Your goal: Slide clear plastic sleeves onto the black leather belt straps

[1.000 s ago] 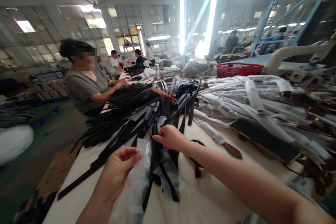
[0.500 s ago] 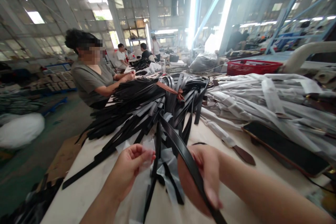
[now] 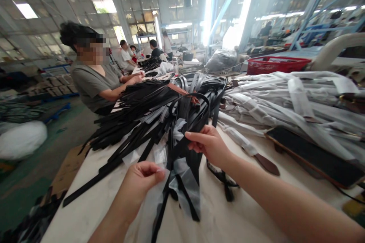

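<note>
Left hand [image 3: 148, 174]: we pinch a translucent plastic sleeve [image 3: 153, 199], lying lengthwise toward us.
Right hand [image 3: 209, 145]: we grip a black strap [image 3: 179, 147], looping beyond our fingers.
Strap bundle [image 3: 155, 100]: beyond both hands, right nearer, fanning toward the worktable's [image 3: 225, 216] left edge.

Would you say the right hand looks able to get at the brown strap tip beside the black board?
Probably yes: the brown strap tip lies uncovered on the table near the right hand. That hand seems to pinch a black strap, though, which it may need to release first.
</note>
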`<state>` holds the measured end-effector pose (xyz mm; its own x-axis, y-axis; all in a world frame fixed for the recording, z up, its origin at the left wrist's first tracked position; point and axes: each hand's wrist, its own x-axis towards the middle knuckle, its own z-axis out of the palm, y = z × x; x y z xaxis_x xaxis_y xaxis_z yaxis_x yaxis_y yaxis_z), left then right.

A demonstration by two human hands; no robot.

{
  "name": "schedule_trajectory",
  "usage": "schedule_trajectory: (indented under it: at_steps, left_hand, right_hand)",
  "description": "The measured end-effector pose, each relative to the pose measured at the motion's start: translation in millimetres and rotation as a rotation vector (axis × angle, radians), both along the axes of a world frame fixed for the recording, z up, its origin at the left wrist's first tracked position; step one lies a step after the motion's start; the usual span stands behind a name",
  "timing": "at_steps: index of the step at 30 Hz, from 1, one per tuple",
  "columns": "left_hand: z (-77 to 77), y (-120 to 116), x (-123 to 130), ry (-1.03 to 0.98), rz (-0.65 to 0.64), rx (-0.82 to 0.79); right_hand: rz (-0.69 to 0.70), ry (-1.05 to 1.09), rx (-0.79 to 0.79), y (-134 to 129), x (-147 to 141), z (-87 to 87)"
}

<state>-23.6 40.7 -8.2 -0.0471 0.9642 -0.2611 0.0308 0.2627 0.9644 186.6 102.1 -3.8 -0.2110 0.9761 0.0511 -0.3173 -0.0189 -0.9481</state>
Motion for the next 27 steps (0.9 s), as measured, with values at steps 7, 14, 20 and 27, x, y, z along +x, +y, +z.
schedule_trajectory:
  at_steps: [7, 14, 20, 27]
  left_hand:
    - [8.7, -3.1, 4.2, 0.087, -0.098, 0.011]
    - [5.4, -3.7, 4.5, 0.116, -0.101, 0.000]
    - [4.4, -2.5, 2.0, 0.103, -0.115, -0.048]
    - [6.5, -2.5, 3.7, 0.061, -0.072, -0.023]
  right_hand:
    - [0.062, -0.144, 0.133, -14.5, -4.5, 8.9]
    - [0.122, -0.206, 0.299, -22.1, -5.7, 7.2]
    - [0.150, -0.257, 0.386, -22.3, -5.3, 7.5]
    - [0.130, -0.347, 0.522, -17.7, 0.8, 13.9]
